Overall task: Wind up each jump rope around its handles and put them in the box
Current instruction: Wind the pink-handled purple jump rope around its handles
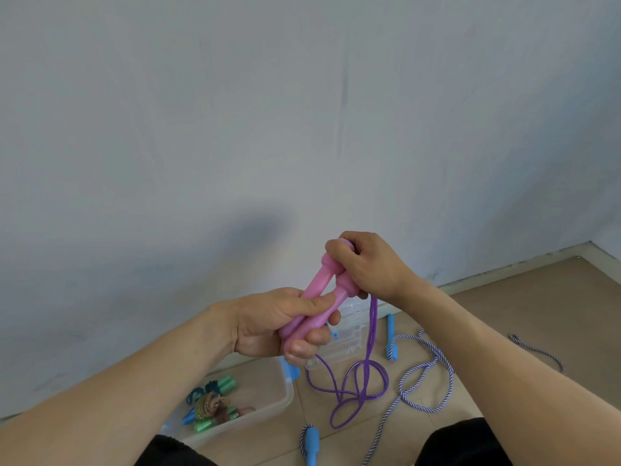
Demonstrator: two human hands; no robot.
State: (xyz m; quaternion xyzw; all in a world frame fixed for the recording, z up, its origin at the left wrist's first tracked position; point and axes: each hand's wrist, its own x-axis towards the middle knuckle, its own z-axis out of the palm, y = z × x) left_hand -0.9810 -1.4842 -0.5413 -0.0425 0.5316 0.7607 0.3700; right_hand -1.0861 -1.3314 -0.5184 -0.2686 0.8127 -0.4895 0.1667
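Two pink jump-rope handles (319,297) lie side by side in my hands, held up in front of the wall. My left hand (268,322) grips their lower ends. My right hand (366,264) is closed over their top ends and the purple rope (371,334), which hangs down from it and loops on the floor. A clear plastic box (279,403) sits on the floor below my left hand and holds wound ropes with green and blue handles (210,406).
A blue-and-white striped rope (420,368) sprawls on the floor to the right, with one blue handle (391,336) near the wall and another (311,440) near my knees. A clear lid (349,334) lies behind the hanging rope. The wall stands close ahead.
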